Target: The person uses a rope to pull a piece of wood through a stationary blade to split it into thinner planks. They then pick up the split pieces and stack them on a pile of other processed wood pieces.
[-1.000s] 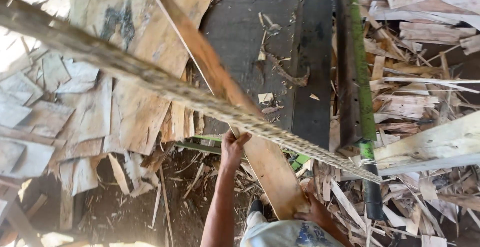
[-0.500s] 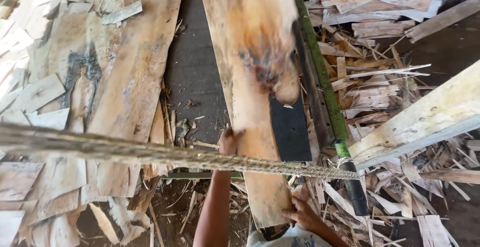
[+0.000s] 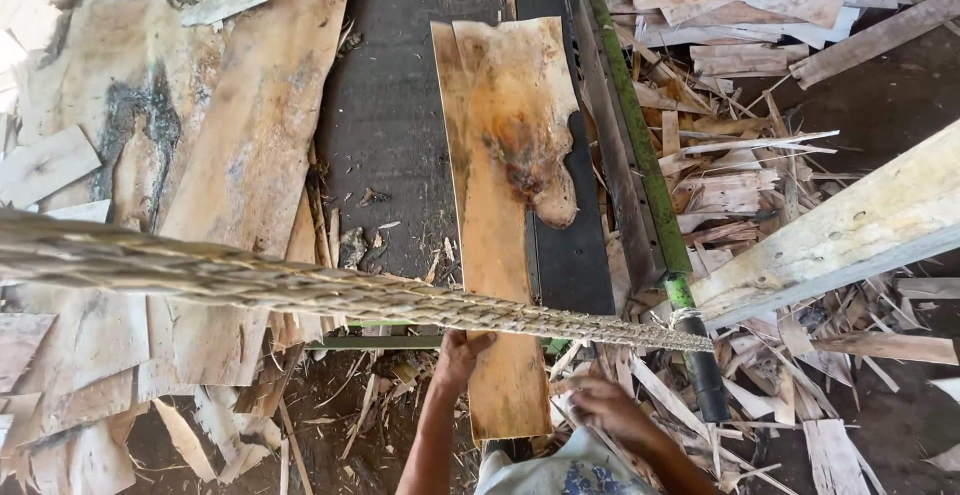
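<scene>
A long thin sheet of wood veneer [image 3: 500, 185], orange-stained with a ragged right edge, lies flat on a dark belt [image 3: 400, 135]. My left hand [image 3: 460, 353] grips the sheet's near left edge. My right hand [image 3: 608, 407] rests just right of the sheet's near end, over wood scraps; I cannot tell whether it touches the sheet. A thick braided rope [image 3: 250, 280] crosses the view in front of both hands.
Wide veneer sheets [image 3: 230, 155] are stacked left of the belt. A green pole [image 3: 640, 145] and a metal rail run along the belt's right side. Splintered wood scraps [image 3: 740, 165] cover the ground at right. A pale wooden beam [image 3: 850, 225] slants across the right.
The veneer sheet has swung from a slant to lie straight along the belt and moved farther from me. The rope has shifted lower across the view.
</scene>
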